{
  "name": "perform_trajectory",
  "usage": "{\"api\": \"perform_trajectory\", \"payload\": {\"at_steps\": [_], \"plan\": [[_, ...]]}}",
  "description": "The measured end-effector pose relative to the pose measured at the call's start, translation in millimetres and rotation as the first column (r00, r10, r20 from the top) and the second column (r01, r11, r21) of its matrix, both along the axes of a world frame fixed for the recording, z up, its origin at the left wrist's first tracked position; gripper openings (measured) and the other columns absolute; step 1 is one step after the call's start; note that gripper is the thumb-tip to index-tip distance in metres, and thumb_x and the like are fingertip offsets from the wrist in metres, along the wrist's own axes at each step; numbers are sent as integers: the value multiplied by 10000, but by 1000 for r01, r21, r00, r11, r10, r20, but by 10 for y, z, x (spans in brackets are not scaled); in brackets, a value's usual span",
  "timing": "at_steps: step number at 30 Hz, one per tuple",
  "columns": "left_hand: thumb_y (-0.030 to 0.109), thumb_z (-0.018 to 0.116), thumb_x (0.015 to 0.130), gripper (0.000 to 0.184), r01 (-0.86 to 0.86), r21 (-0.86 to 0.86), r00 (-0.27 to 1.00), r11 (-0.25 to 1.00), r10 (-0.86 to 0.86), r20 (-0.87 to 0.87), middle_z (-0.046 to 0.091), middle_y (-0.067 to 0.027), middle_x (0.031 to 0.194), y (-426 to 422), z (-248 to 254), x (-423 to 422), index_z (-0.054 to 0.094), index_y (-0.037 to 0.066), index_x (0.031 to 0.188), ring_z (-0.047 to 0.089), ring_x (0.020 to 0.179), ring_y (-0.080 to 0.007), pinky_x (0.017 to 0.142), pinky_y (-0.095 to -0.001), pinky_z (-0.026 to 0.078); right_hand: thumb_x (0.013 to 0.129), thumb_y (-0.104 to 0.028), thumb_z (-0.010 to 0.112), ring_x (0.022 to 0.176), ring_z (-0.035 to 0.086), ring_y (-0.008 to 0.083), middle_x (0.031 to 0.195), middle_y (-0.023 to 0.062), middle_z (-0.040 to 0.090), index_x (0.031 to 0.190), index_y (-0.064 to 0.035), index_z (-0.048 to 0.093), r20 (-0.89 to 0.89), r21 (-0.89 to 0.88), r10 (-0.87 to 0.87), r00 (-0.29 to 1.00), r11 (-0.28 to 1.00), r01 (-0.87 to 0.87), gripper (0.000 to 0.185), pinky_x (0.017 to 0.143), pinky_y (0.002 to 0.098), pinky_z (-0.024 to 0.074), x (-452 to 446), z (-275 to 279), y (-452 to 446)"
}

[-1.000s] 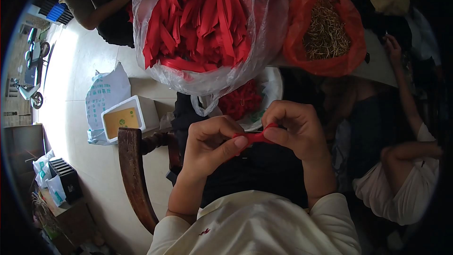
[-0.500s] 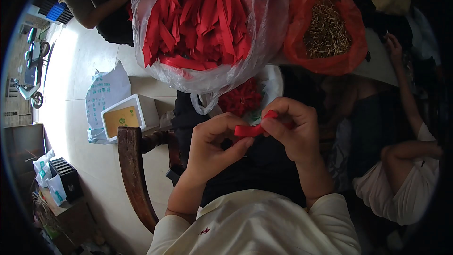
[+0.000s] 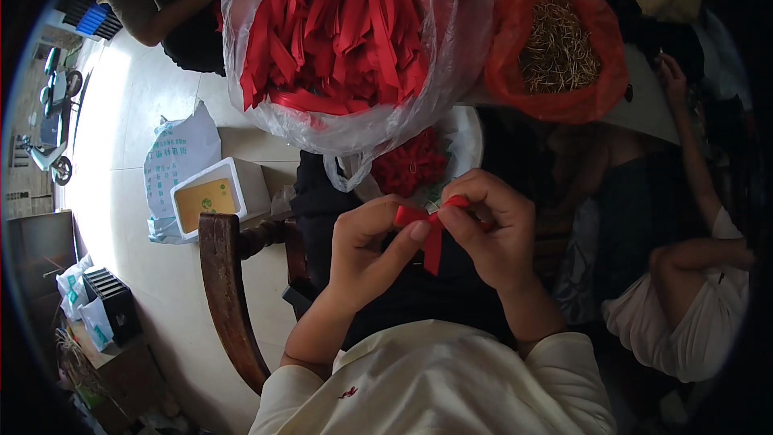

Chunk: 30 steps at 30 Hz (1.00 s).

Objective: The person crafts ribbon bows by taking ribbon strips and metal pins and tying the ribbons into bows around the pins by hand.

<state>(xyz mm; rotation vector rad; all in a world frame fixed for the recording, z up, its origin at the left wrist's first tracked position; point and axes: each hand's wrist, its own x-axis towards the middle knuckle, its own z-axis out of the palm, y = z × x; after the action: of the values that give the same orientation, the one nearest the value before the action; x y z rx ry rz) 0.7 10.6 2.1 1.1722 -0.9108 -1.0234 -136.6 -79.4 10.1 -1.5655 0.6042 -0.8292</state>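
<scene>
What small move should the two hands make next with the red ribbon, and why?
Probably the left hand and right hand should gently draw the red ribbon outward: each hand pinches one side of it, a folded part shows at the left fingertips, and a tail hangs between them.

Red ribbon (image 3: 433, 248), pinched in both hands (image 3: 362, 250)

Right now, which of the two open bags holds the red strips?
The clear plastic bag, top centre, is the one holding red strips; the orange-red bag to its right holds thin gold-coloured pieces instead.
</scene>
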Motion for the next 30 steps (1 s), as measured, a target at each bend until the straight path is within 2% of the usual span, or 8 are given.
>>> {"api": "perform_trajectory", "payload": {"at_steps": [5, 8, 11, 14, 17, 23, 26, 30], "plan": [[29, 655, 734, 106, 267, -45, 963, 963, -268, -21, 590, -73, 650, 85, 19, 203, 601, -40, 675, 510, 559, -101, 507, -243, 376, 755, -65, 679, 613, 541, 84, 667, 26, 562, 765, -2, 588, -32, -7, 388, 921, 921, -389, 112, 552, 230, 417, -163, 108, -165], [16, 640, 724, 106, 284, -91, 958, 954, -279, 70, 579, -70, 620, 82, 62, 230, 597, -37, 642, 497, 529, -99, 486, -246, 365, 768, -72, 680, 599, 537, 65, 652, 9, 567, 770, -6, 595, -80, 49, 430, 899, 903, -427, 107, 539, 215, 419, -234, 185, -213], [30, 650, 727, 95, 249, -61, 968, 967, -246, 49, 577, -69, 625, 55, 72, 207, 606, -30, 668, 493, 521, -96, 477, -247, 362, 783, -86, 680, 600, 529, 40, 655, -5, 574, 764, -17, 599, -18, 338, 385, 923, 871, -357, 109, 529, 199, 421, -228, 205, -208], [42, 647, 741, 100, 182, 1, 983, 983, -182, -35, 563, -61, 613, 47, 82, 147, 607, -26, 680, 491, 523, -92, 479, -240, 360, 795, -100, 679, 630, 527, 24, 677, -16, 579, 758, -26, 596, 17, 445, 360, 933, 833, -330, 117, 538, 182, 424, -206, 212, -212], [50, 637, 758, 109, 169, -38, 981, 985, -165, 99, 549, -50, 601, 29, -17, 153, 605, -27, 688, 477, 514, -83, 470, -233, 347, 790, -102, 683, 631, 525, 23, 683, -10, 578, 758, -23, 589, -20, 300, 338, 941, 900, -317, 128, 534, 182, 422, -163, 145, -189], [47, 621, 767, 138, 255, 24, 961, 967, -251, -113, 491, -32, 545, 28, -38, 120, 586, -22, 653, 423, 475, -79, 446, -240, 304, 758, -116, 695, 587, 549, 95, 663, 31, 573, 748, -24, 581, -152, 8, 429, 890, 901, -433, 147, 526, 242, 419, -135, 94, -181], [37, 608, 772, 151, 366, -33, 930, 930, -365, 28, 469, -26, 525, 26, -72, 197, 574, -23, 638, 414, 466, -80, 441, -241, 303, 752, -125, 696, 583, 556, 128, 649, 41, 568, 739, -22, 581, -166, 47, 473, 865, 880, -473, 155, 528, 265, 417, -189, 132, -189], [61, 633, 767, 116, 350, 7, 926, 937, -347, 147, 493, -25, 566, 26, -68, 194, 598, -15, 687, 445, 504, -81, 466, -231, 336, 750, -113, 696, 584, 556, 120, 637, 39, 567, 738, -16, 584, -154, 57, 432, 889, 902, -428, 148, 535, 248, 424, -233, 94, -186]]}}
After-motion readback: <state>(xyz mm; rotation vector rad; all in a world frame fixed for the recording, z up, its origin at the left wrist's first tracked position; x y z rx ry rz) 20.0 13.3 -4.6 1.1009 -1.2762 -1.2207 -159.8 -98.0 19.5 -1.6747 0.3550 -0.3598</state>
